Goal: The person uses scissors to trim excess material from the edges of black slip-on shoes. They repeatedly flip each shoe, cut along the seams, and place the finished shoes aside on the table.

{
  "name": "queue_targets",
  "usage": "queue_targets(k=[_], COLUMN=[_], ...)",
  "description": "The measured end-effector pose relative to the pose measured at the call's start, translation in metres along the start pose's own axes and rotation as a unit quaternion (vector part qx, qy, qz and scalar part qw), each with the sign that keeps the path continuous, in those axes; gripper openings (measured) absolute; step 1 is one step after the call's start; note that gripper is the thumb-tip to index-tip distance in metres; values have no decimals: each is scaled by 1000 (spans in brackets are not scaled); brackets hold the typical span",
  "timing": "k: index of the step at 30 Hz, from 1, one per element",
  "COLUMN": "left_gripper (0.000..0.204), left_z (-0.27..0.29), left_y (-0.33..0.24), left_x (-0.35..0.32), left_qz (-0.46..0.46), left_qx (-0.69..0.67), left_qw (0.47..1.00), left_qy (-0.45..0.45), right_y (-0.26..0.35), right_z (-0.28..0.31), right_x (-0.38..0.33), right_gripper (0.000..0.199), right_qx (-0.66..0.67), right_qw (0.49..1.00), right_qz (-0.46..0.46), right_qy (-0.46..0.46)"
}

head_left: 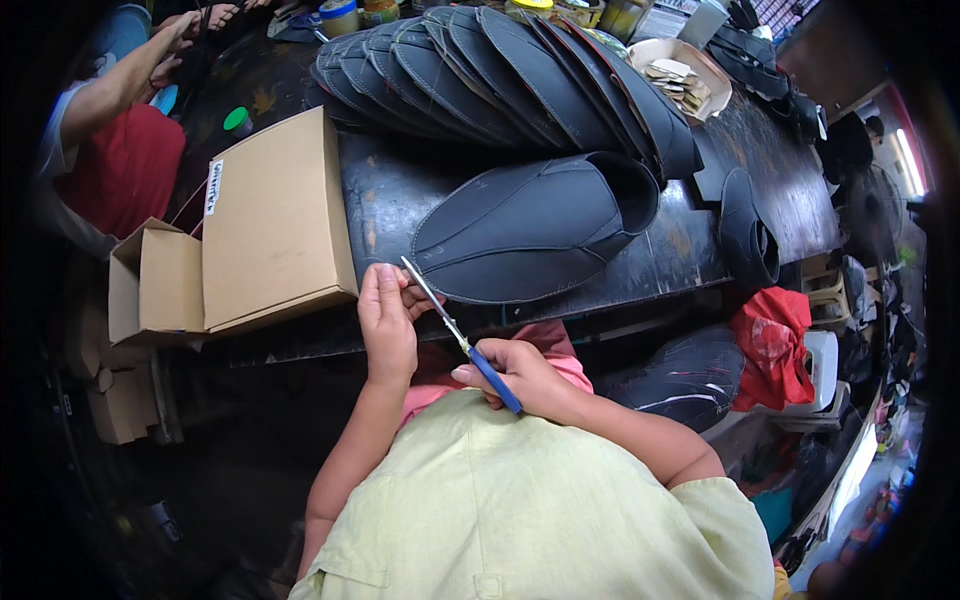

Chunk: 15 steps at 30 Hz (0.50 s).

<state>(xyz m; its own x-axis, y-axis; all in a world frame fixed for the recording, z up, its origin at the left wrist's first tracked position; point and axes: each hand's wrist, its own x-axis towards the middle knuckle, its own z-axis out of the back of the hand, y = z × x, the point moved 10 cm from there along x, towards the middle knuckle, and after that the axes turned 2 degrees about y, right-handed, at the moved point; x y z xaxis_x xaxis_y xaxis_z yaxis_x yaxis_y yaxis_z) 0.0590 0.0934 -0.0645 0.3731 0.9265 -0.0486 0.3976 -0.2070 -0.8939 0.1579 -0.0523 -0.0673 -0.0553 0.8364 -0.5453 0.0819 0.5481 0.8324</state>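
My right hand [525, 376] is wrapped round the blue handles of a pair of scissors [464, 342], their silver blades pointing up and left. The blade tips reach to my left hand [388, 318], whose thumb and fingers are pinched together. Whatever lies in that pinch is too small to make out. Just beyond both hands, a black stitched shoe upper [520, 232] rests on its side at the table's near edge, toe toward the left. Its toe end is right beside the scissors and my left fingertips.
Behind stands a row of overlapping black shoe uppers [490, 85]. A cardboard box [275, 225] sits left, a bowl of small pale pieces [716, 95] far right, another black upper [745, 230] at the right edge. A person's arm [115, 100] works at far left. A red bag [772, 345] hangs right.
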Motion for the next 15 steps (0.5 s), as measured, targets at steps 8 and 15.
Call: queue_targets(k=[8, 15], left_gripper=[23, 53], left_z=[-19, -100], left_y=[-54, -65], left_x=[-8, -24], left_qz=[-127, -241], left_qx=[367, 537], left_qw=[921, 786], left_qy=[40, 186], right_y=[58, 110], right_z=[75, 202], right_x=[-56, -106], right_gripper=[30, 52], right_qx=[-177, -439], right_qw=[940, 725], right_qz=[259, 292], right_qy=[-134, -443])
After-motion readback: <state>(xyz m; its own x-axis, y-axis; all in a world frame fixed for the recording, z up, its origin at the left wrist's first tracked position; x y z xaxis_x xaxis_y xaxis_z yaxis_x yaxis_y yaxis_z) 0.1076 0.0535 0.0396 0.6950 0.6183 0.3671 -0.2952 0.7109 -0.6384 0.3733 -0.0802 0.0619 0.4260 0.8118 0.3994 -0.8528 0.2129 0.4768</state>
